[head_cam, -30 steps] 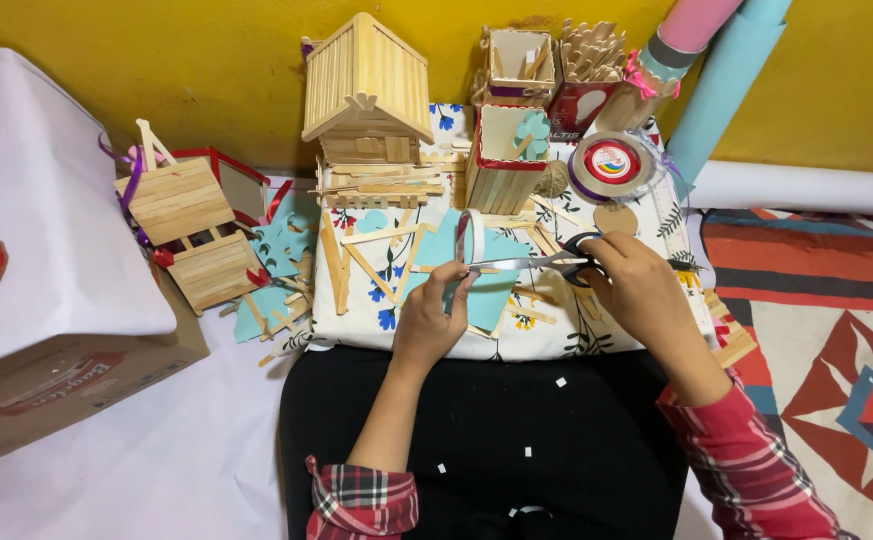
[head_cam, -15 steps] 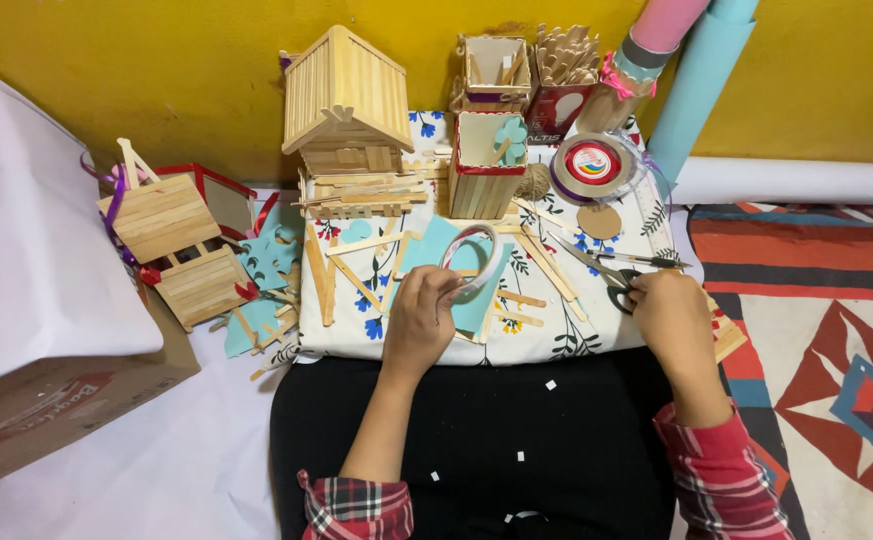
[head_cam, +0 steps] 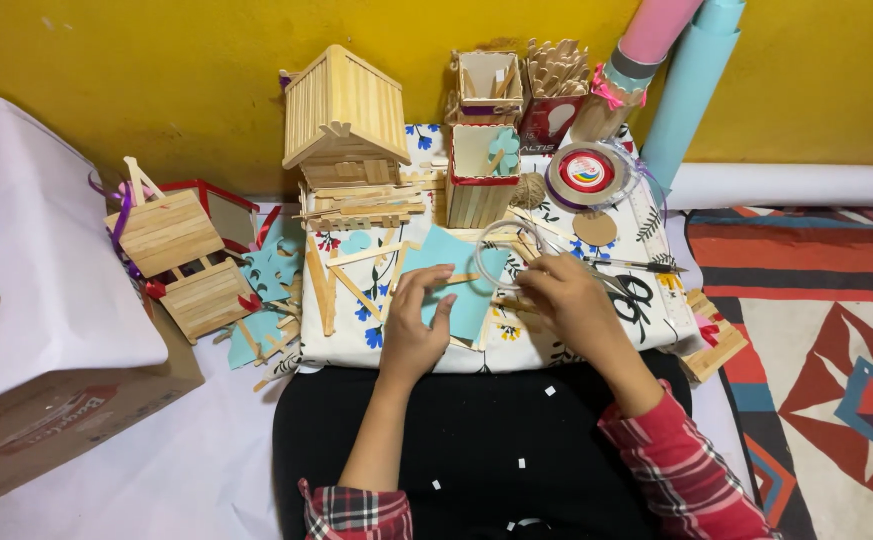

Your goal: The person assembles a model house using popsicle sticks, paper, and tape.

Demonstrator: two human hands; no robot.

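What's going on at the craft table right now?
A person sits at a floral-cloth work surface crowded with popsicle-stick models. The left hand presses on a light blue paper piece; the right hand rests beside it near loose sticks. Scissors lie just right of that hand. A stick house stands behind.

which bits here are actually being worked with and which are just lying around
In hand:
- left hand flat on the light blue paper
- right hand at the paper's edge, by the wooden sticks
- scissors beside the right hand

Lying about:
- stick house
- stick box
- tape roll
- rolled paper tubes
- cardboard box
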